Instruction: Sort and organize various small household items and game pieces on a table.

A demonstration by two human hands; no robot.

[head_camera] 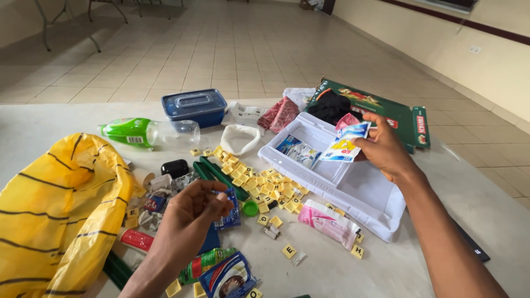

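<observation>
White plastic is the material of the long game tray [353,187] that lies on the pale worktop [386,270], and a small blue, white and yellow sachet [345,144] is gripped over it between the thumb and fingers of the right hand [386,149]. More small sachets [298,150] are seen inside one compartment of the tray. The left hand [193,212] is held with the fingers curled loosely inward above the scattered litter, and it cannot be told whether anything is pinched in it. Many yellow square letter tiles [259,185] are spread between the two hands, beside green plastic tile racks [221,175]. A pink plastic pouch [328,222] is placed touching the near edge of the tray. A yellow striped plastic bag [55,215] is lying at the left, and a clear bottle with a green label [149,132] lies on its side near a blue lidded box [194,106]. A green game box [381,110] is found behind the tray.
</observation>
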